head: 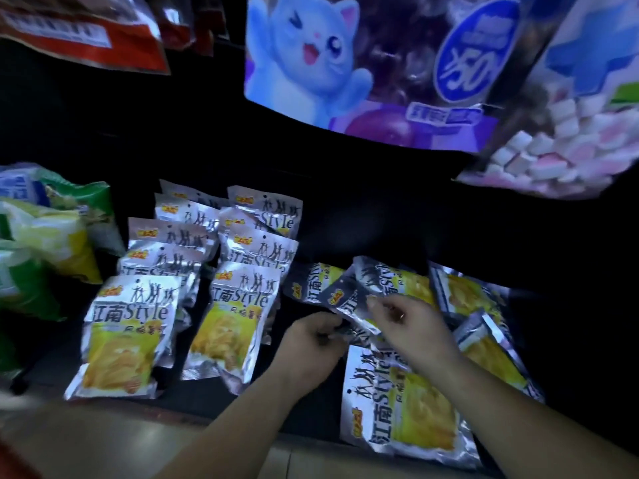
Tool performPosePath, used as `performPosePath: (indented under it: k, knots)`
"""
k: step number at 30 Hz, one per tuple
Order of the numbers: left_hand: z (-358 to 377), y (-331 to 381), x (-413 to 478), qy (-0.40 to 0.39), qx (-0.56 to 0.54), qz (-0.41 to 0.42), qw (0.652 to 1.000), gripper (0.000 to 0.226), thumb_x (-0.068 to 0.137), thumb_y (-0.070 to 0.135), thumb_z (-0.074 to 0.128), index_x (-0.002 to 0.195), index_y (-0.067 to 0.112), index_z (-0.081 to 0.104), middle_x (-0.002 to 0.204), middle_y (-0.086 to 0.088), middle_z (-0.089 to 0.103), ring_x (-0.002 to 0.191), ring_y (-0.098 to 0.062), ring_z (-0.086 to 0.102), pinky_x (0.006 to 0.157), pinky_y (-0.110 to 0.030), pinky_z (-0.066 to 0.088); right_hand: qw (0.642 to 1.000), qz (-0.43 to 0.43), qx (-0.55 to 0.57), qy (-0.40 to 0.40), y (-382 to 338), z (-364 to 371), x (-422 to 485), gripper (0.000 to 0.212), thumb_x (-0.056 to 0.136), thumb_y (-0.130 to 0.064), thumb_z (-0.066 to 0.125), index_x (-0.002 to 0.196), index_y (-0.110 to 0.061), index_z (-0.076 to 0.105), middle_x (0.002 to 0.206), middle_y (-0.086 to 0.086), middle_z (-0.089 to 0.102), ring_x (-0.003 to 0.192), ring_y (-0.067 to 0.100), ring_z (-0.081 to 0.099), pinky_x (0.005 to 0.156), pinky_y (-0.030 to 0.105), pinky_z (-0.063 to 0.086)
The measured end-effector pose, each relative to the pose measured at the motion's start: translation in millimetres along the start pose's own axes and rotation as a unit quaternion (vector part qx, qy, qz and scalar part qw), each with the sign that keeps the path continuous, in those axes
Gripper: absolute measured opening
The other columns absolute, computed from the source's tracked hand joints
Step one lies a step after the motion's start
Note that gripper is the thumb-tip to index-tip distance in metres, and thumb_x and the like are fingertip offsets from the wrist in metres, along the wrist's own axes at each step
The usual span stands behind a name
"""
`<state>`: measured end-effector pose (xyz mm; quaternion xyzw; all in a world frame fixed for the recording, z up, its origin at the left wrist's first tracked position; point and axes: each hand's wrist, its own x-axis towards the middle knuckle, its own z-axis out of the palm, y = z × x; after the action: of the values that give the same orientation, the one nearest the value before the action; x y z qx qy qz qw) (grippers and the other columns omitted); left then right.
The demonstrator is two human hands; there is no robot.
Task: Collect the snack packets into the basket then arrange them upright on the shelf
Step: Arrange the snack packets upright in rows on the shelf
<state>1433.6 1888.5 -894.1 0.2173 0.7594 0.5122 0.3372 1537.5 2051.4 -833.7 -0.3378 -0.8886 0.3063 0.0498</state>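
2 hands pinch 1 silver pkt (349,305) | L hand (313,344) + R hand (404,323) | upright rows (193,271) left

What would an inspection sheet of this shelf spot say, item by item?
Surface: dark shelf, dimly lit.
Job's things: silver snack packets; upright rows at left, loose pile lying flat at right.
Clutter: green bags far left.
Grippers: left hand and right hand both gripping one dark packet from the pile.
Cables: nothing seen.
Surroundings: cat-print bag and marshmallow bag hanging above; basket not seen.
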Motion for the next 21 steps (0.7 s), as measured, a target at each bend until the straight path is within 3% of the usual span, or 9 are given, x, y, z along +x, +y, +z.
performPosePath:
  k: [3,7,10,13,16,19,21]
  knots:
    - [33,24,10,-0.014,-0.128,-0.065,0.99,0.032,0.091,0.021,0.075,0.121,0.024,0.064,0.116,0.001,0.069,0.1,-0.007,0.066,0.074,-0.014,0.051,1.0,0.009,-0.016,0.025,26,-17,1,0.044,0.093,-0.07,0.043,0.111,-0.04,0.069,0.108,-0.016,0.057,0.091,0.004,0.061,0.081,0.039,0.055]
    - [61,34,25,-0.026,-0.208,-0.131,0.969,0.036,0.089,0.018,0.075,0.123,0.02,0.064,0.112,-0.006,0.072,0.09,-0.018,0.069,0.075,-0.032,0.053,0.999,0.034,-0.006,0.002,55,-27,-1,0.038,0.097,-0.066,0.043,0.121,-0.045,0.065,0.12,-0.017,0.05,0.098,0.004,0.058,0.084,0.034,0.047]
    - [69,37,30,-0.013,-0.243,-0.142,0.96,0.039,0.09,0.012,0.075,0.124,0.024,0.063,0.105,-0.008,0.074,0.09,-0.019,0.068,0.075,-0.031,0.052,0.998,0.05,0.034,-0.023,71,-32,-5,0.038,0.098,-0.065,0.042,0.124,-0.048,0.063,0.123,-0.019,0.054,0.107,0.009,0.057,0.086,0.034,0.046]
    - [70,44,33,0.022,-0.277,-0.119,0.953,0.036,0.089,0.005,0.075,0.12,0.022,0.067,0.099,-0.001,0.076,0.092,-0.014,0.07,0.079,-0.027,0.052,0.997,0.039,0.059,-0.015,76,-32,-8,0.033,0.1,-0.057,0.045,0.127,-0.048,0.062,0.122,-0.018,0.056,0.108,0.009,0.06,0.084,0.033,0.051]
    - [69,68,36,0.034,-0.318,-0.063,0.945,0.029,0.089,0.008,0.076,0.116,0.019,0.071,0.107,0.001,0.074,0.101,-0.012,0.068,0.092,-0.028,0.05,0.997,0.028,0.063,0.047,71,-33,-8,0.037,0.1,-0.051,0.049,0.135,-0.041,0.058,0.129,-0.01,0.051,0.105,0.01,0.06,0.084,0.034,0.053]
    - [59,100,39,0.021,-0.342,-0.006,0.94,0.03,0.085,0.005,0.079,0.112,0.015,0.071,0.089,0.0,0.069,0.085,-0.012,0.067,0.092,-0.031,0.051,0.988,0.027,0.099,0.116,50,-41,-6,0.043,0.101,-0.046,0.052,0.142,-0.034,0.053,0.138,-0.009,0.044,0.105,0.005,0.053,0.087,0.029,0.046]
    - [46,118,34,0.017,-0.339,0.017,0.941,0.033,0.078,0.005,0.084,0.107,0.014,0.07,0.089,-0.007,0.066,0.08,-0.019,0.065,0.087,-0.037,0.053,0.978,0.016,0.154,0.14,29,-53,-10,0.04,0.1,-0.043,0.056,0.138,-0.034,0.056,0.136,-0.012,0.045,0.103,-0.006,0.052,0.089,0.022,0.043]
